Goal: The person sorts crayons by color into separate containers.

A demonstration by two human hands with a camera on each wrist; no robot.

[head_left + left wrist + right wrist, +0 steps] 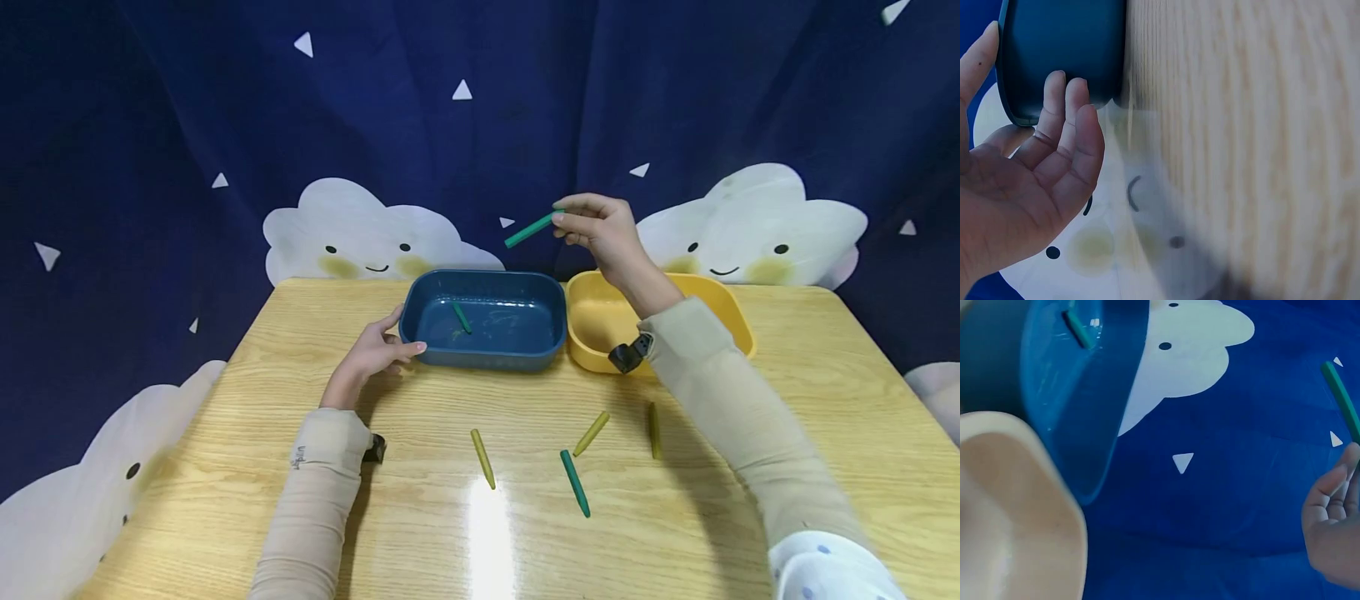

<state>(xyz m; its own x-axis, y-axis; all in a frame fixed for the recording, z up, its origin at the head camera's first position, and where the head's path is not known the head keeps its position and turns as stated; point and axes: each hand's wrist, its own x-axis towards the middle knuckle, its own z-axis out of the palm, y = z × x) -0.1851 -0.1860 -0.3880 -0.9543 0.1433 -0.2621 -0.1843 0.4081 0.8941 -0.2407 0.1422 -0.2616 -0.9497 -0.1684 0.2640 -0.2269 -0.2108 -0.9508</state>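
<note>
Your right hand point(600, 229) pinches a green crayon point(529, 231) between thumb and fingers, in the air near the right end of the blue bin point(487, 361). Your left hand point(377, 350), thumb and fingers spread wide, touches the left end of the blue bin. A second green crayon point(462, 317) lies inside the blue bin, left of its middle. A yellow bin point(587, 357) stands just right of the blue bin. On the desk point(420, 517), nearer you than the blue bin, lie a third green crayon point(575, 483) and three yellow crayons point(483, 459). A dark blue curtain point(517, 50) hangs behind the blue bin.
</note>
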